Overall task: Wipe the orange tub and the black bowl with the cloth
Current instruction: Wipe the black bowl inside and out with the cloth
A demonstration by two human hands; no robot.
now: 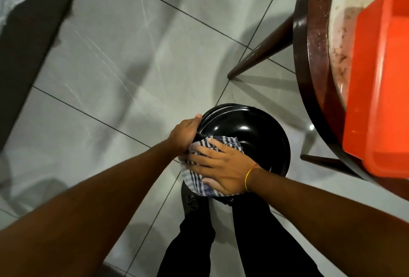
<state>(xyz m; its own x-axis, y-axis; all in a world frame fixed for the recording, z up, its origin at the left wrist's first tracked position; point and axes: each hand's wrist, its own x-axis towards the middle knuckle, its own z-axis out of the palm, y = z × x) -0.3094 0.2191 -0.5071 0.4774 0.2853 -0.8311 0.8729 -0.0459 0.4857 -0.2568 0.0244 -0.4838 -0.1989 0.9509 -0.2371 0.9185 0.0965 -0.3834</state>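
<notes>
I hold a glossy black bowl (250,128) in the air over the tiled floor, in front of my legs. My left hand (184,134) grips its left rim, thumb on the edge. My right hand (221,165) lies flat on a blue-and-white checked cloth (194,179) and presses it against the bowl's near side. The cloth hangs over the near rim. The orange tub (380,90) stands on the round table at the right, away from both hands.
A round table with a dark wooden rim (314,39) and a stained white top fills the upper right; its legs (263,53) slant to the floor. A dark strip (28,39) runs along the left. Grey floor tiles (124,59) lie below.
</notes>
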